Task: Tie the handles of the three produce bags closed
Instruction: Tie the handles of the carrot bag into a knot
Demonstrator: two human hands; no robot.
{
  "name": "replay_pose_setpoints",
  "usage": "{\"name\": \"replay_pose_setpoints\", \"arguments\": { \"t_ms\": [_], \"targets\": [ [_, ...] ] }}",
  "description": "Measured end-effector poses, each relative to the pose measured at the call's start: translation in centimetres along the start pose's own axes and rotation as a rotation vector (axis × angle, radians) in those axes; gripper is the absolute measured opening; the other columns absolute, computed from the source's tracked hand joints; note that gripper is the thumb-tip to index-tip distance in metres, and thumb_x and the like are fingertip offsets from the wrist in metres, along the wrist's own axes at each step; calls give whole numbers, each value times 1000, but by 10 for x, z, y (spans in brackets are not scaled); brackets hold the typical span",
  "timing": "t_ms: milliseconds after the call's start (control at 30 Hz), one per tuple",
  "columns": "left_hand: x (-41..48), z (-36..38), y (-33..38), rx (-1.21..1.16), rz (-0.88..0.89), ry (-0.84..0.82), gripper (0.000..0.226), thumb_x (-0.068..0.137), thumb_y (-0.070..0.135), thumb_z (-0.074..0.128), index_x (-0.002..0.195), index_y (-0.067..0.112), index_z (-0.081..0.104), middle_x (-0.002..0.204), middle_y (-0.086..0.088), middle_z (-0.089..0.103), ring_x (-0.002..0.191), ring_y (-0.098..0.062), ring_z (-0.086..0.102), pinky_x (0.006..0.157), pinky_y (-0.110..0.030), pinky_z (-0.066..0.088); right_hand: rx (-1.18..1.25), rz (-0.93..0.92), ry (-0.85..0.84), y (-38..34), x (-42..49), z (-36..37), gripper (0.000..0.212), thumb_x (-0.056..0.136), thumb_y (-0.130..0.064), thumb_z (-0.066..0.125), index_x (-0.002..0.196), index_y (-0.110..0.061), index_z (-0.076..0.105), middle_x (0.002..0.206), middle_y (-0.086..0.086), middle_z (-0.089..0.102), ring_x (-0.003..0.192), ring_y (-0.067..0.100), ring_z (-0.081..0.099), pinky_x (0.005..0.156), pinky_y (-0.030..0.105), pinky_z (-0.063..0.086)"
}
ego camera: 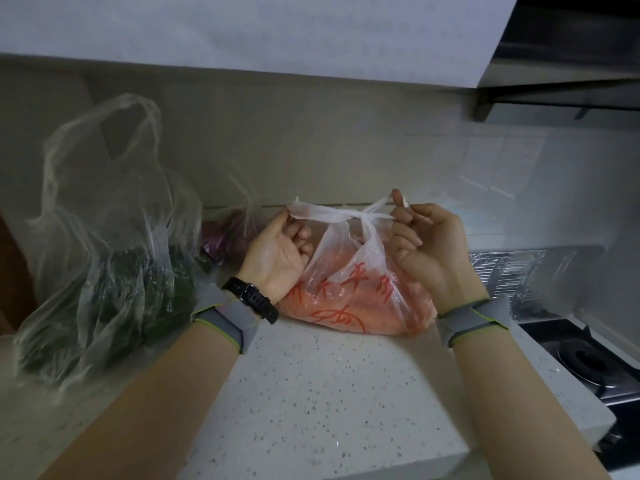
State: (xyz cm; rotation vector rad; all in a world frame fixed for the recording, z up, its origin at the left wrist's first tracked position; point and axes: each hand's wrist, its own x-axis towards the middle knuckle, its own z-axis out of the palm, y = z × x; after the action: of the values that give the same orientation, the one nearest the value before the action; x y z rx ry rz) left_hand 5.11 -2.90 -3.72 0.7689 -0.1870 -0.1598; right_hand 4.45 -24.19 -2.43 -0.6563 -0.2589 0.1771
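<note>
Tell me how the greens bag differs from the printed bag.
The greens bag stands tall, handles untied; the printed bag sits low, handles crossed in a knot. No hand holds the greens bag; left hand and right hand pinch the printed bag's handles. Both are thin plastic.

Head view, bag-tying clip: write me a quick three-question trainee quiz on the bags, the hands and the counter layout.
1. True or false: the bag of greens has its handles standing open, untied.
2. Which bag's handles do the left hand and right hand pinch? A. bag of greens; B. red-printed bag; C. purple bag.
3. Fill in: the gas stove lies on the person's ____ side.
Key: 1 true; 2 B; 3 right.
</note>
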Motion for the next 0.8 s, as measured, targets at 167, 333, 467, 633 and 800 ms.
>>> {"name": "replay_pose_setpoints", "arguments": {
  "t_ms": [167, 333, 467, 633, 800],
  "targets": [
    [1, -2, -3, 423, -16, -18, 26, 93, 9, 38, 73, 18, 51, 55, 6, 36, 46, -7, 27, 53, -23, 23, -27, 78, -21, 2, -3, 6, 39, 71, -13, 54, 109, -4, 61, 44, -5, 14, 38, 9, 5, 32, 20, 13],
    [-4, -2, 4, 479, -23, -39, 28, 90, 18, 43, 62, 16, 47, 53, 6, 36, 53, -11, 31, 58, -26, 27, -20, 42, -37, 1, -3, 4, 43, 74, -13, 51, 116, -6, 56, 43, -6, 30, 34, 8, 13, 32, 19, 20],
    [-1, -5, 19, -56, -42, -14, 20, 76, 27, 59, 61, 22, 46, 53, 7, 40, 57, -14, 40, 60, -27, 28, 37, -51, -25, -7, -3, 0, 24, 80, -22, 47, 96, -9, 60, 58, -7, 53, 31, 5, 30, 36, 14, 23],
    [4, -13, 15, 205, -174, 176, 46, 90, 37, 51, 47, 22, 42, 46, 7, 42, 35, -7, 25, 39, -19, 16, -59, -77, 354, -17, 3, -14, 27, 90, -24, 44, 64, -18, 44, 37, -6, 31, 24, 7, 20, 30, 16, 14],
    [7, -27, 29, 384, -256, 294, 35, 89, 28, 45, 55, 23, 37, 35, 6, 34, 22, -5, 16, 32, -10, 9, -287, -130, 719, -20, 6, -28, 33, 88, -2, 32, 59, -18, 32, 29, -8, 25, 22, 7, 14, 26, 13, 13]
  ]
}}
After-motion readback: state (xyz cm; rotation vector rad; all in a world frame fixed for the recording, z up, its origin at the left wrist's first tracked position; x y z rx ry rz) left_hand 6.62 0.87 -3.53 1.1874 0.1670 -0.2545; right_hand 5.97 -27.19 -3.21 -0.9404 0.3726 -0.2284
